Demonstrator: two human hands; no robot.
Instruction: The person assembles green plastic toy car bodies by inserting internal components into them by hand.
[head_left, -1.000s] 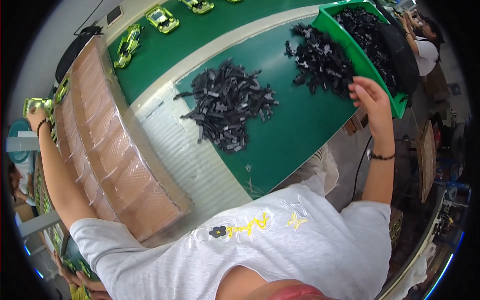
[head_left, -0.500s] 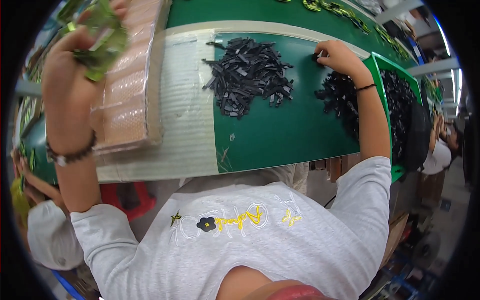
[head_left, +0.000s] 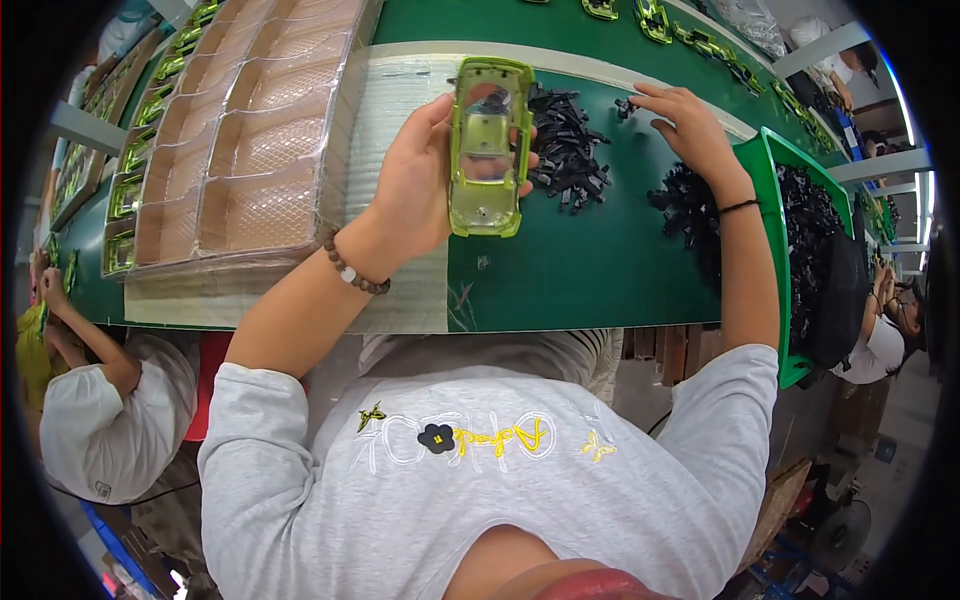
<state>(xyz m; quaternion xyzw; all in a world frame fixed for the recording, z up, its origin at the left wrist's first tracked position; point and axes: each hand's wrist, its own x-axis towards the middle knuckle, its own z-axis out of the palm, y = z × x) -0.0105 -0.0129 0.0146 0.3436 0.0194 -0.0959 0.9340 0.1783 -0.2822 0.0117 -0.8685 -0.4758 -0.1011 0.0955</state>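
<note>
A translucent yellow-green toy car body shell (head_left: pixel 487 200) is upright over the worktable, and my left hand (head_left: pixel 415 180) is closed around it from the left, fingertips showing at its right edge. Behind the shell lies a pile of small black plastic parts (head_left: pixel 570 150), partly hidden by it. At the far side of the green mat, my right hand (head_left: pixel 690 125) has its fingers apart, the fingertips beside a small black part (head_left: pixel 625 108). Another heap of black parts (head_left: pixel 680 200) lies under and beside my right wrist.
A cardboard box with plastic-lined compartments (head_left: pixel 270 150) stands at left, green shells along its left edge. At right is a green crate (head_left: pixel 775 250) full of black parts. Beyond the table edge runs a green belt (head_left: pixel 560 35) with more shells. Co-workers (head_left: pixel 120 400) sit on both sides.
My left hand has brought the green shell from over the box at left to the middle, in front of the black pile. My right hand's fingers have spread from a pinch.
</note>
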